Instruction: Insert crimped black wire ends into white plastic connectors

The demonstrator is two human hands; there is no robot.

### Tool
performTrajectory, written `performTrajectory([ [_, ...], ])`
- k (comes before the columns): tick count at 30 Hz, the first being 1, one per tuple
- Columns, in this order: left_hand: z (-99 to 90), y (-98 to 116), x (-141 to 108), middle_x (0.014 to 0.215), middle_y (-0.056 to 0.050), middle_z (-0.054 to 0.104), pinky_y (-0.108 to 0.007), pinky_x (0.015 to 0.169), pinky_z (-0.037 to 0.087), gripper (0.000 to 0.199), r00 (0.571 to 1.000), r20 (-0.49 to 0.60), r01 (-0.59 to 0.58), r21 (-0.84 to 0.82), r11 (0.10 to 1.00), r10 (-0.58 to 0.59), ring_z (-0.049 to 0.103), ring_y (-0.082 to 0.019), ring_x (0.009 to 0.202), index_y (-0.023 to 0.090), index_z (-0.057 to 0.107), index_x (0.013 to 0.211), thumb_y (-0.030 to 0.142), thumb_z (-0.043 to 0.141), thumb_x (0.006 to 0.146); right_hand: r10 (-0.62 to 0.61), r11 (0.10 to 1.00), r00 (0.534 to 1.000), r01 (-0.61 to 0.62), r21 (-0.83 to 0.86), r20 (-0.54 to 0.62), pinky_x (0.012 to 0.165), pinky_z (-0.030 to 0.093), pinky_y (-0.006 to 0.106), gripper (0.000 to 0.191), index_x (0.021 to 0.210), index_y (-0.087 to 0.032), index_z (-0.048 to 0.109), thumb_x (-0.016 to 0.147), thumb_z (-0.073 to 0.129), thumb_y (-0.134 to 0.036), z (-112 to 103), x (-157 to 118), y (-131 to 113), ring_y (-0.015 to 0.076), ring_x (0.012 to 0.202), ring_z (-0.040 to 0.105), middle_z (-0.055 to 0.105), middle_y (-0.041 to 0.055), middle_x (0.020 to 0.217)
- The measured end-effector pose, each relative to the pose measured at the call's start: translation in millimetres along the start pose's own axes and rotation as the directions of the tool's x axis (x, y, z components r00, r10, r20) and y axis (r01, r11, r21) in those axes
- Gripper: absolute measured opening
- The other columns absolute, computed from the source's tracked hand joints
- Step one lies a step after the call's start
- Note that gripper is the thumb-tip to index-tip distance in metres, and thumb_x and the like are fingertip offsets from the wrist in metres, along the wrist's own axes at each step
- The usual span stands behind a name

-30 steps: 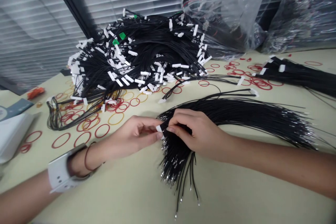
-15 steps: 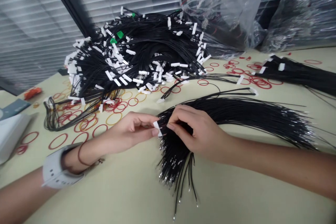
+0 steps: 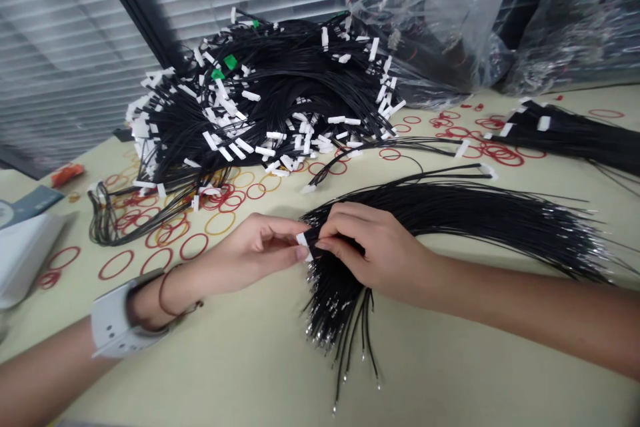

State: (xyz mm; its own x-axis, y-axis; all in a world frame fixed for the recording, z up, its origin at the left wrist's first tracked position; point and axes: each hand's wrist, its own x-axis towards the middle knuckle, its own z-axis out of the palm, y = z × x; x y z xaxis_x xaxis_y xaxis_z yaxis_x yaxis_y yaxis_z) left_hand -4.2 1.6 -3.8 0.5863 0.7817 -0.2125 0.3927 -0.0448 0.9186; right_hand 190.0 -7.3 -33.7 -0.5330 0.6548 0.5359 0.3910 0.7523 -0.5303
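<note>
Pinched between the thumb and index finger of my left hand is a small white plastic connector. Just right of it, my right hand is closed at the fingertips on a thin black wire, mostly hidden by the fingers and hard to tell from the dark wires behind. Both hands are over the left end of a thick bundle of loose black wires. Shiny metal terminals tip the wires at both ends of this bundle. Several wires splay out below my right hand.
A large heap of black cables with white connectors lies at the back. Red and yellow rubber bands are scattered on the table. Clear plastic bags stand behind, another cable bundle lies right, and a white box left.
My right fingertips and the white connector are now closer together, with less gap between them. The whole view has shifted slightly; the wire bundle lies as before.
</note>
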Motion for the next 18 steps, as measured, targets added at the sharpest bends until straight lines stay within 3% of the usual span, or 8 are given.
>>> performTrajectory([
  [3, 1.4, -0.7, 0.1, 0.074, 0.0, 0.062, -0.019, 0.054, 0.041, 0.021, 1.0, 0.016, -0.015, 0.035, 0.999, 0.015, 0.052, -0.01, 0.062, 0.018, 0.065, 0.096, 0.023, 0.056, 0.078, -0.007, 0.999, 1.0, 0.008, -0.04, 0.02, 0.064, 0.035, 0.024, 0.014, 0.073, -0.015, 0.052, 0.083, 0.043, -0.016, 1.7, -0.5, 0.3, 0.011, 0.068, 0.044, 0.05, 0.0017, 0.071],
  [7, 4.9, 1.9, 1.2, 0.072, 0.0, 0.061, -0.018, 0.054, 0.042, 0.02, 0.999, -0.042, -0.032, 0.069, 0.997, 0.035, 0.052, -0.01, 0.061, 0.015, 0.064, 0.095, 0.022, 0.054, 0.079, 0.037, 0.999, 0.999, -0.036, -0.013, 0.029, 0.065, 0.035, 0.023, 0.012, 0.074, -0.015, 0.049, 0.084, 0.042, -0.017, -0.2, 1.0, -1.1, 0.0107, 0.071, 0.044, 0.05, 0.0014, 0.074],
  [9, 4.8, 4.8, 0.4, 0.074, -0.001, 0.06, -0.02, 0.059, 0.045, 0.027, 0.989, -0.094, -0.105, 0.125, 0.987, 0.117, 0.054, -0.01, 0.065, 0.015, 0.057, 0.106, 0.022, 0.052, 0.081, 0.074, 0.997, 0.997, -0.074, 0.02, 0.004, 0.066, 0.035, 0.024, 0.013, 0.075, -0.015, 0.048, 0.085, 0.041, -0.018, -2.6, 2.7, -2.2, 0.0107, 0.072, 0.044, 0.049, 0.0017, 0.076],
  [11, 2.1, 8.3, -2.6, 0.084, -0.003, 0.058, -0.025, 0.069, 0.048, 0.043, 0.946, -0.13, -0.247, 0.297, 0.922, 0.296, 0.055, -0.013, 0.076, 0.017, 0.044, 0.119, 0.022, 0.055, 0.078, 0.114, 0.99, 0.993, -0.112, 0.087, -0.019, 0.066, 0.035, 0.024, 0.013, 0.076, -0.015, 0.048, 0.085, 0.041, -0.019, -4.8, 4.6, -2.5, 0.0105, 0.071, 0.045, 0.05, 0.0014, 0.076],
  [12, -0.1, 10.1, -4.8, 0.09, -0.005, 0.057, -0.029, 0.075, 0.047, 0.051, 0.908, -0.115, -0.316, 0.441, 0.84, 0.402, 0.055, -0.015, 0.084, 0.018, 0.04, 0.122, 0.023, 0.059, 0.076, 0.129, 0.985, 0.991, -0.126, 0.122, -0.02, 0.066, 0.036, 0.024, 0.013, 0.076, -0.015, 0.049, 0.085, 0.041, -0.02, -5.6, 5.5, -2.2, 0.0102, 0.071, 0.045, 0.051, 0.0009, 0.075],
  [14, -4.6, 12.7, -9.5, 0.104, -0.009, 0.053, -0.036, 0.083, 0.043, 0.052, 0.82, 0.01, -0.39, 0.742, 0.545, 0.572, 0.05, -0.021, 0.097, 0.021, 0.043, 0.121, 0.023, 0.063, 0.073, 0.147, 0.973, 0.989, -0.145, 0.179, 0.0, 0.063, 0.037, 0.023, 0.013, 0.077, -0.016, 0.05, 0.084, 0.043, -0.024, -6.6, 7.5, -0.5, 0.0094, 0.068, 0.047, 0.053, -0.0002, 0.073],
  [16, -7.4, 13.7, -13.0, 0.107, -0.011, 0.052, -0.037, 0.08, 0.043, 0.038, 0.767, 0.163, -0.376, 0.898, 0.229, 0.621, 0.049, -0.023, 0.097, 0.022, 0.05, 0.115, 0.019, 0.058, 0.077, 0.174, 0.947, 0.983, -0.182, 0.265, 0.054, 0.059, 0.039, 0.022, 0.013, 0.087, -0.017, 0.049, 0.084, 0.045, -0.029, -7.4, 9.6, 2.2, 0.0088, 0.063, 0.049, 0.053, -0.0018, 0.07],
  [18, -7.3, 13.0, -14.1, 0.1, -0.01, 0.055, -0.034, 0.072, 0.044, 0.028, 0.752, 0.22, -0.339, 0.938, 0.078, 0.622, 0.05, -0.022, 0.089, 0.019, 0.053, 0.109, 0.013, 0.05, 0.082, 0.2, 0.915, 0.975, -0.22, 0.338, 0.093, 0.056, 0.041, 0.022, 0.021, 0.1, -0.017, 0.044, 0.083, 0.047, -0.029, -10.1, 12.0, 4.4, 0.009, 0.06, 0.049, 0.051, -0.0033, 0.067],
])
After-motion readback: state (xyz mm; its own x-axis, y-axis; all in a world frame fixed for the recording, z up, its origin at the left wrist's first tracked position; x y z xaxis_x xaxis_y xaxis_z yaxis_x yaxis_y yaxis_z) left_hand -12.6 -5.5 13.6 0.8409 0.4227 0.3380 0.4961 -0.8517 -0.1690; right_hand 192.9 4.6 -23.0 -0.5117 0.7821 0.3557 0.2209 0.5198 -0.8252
